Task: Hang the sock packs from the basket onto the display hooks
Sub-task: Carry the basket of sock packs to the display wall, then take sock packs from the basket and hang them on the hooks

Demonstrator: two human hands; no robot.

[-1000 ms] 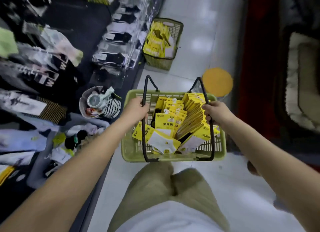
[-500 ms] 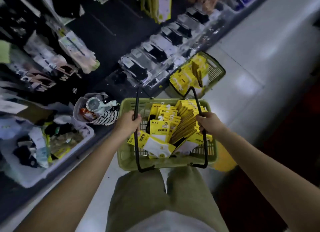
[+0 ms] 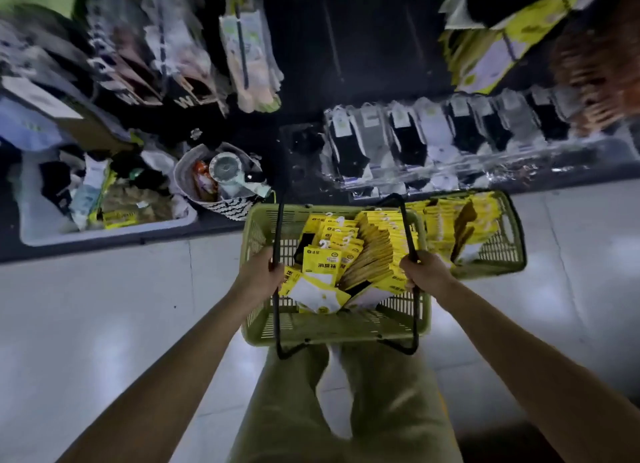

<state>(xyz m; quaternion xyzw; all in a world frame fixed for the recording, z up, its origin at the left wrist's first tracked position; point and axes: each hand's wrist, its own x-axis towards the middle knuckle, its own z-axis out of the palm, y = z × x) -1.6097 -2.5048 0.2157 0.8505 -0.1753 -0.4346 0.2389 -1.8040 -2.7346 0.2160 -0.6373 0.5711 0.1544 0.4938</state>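
Fingers (image 3: 278, 272) of the left hand (image 3: 261, 276) clench one black handle (image 3: 275, 319), the right hand (image 3: 425, 272) grips the other; yellow sock packs (image 3: 349, 255) fill the green basket (image 3: 332, 331) between them.

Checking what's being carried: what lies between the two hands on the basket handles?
In the head view, yellow sock packs piled in the green basket fill the stretch between the left hand and right hand.

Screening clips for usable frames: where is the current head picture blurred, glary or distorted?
Head view: dim overall; motion blur smears the hanging socks at upper left; the basket, its sock packs, the left hand and right hand are sharper, the front pack's print readable; soft glare patches lie on the floor tiles; wide-angle distortion bows the shelf edge.
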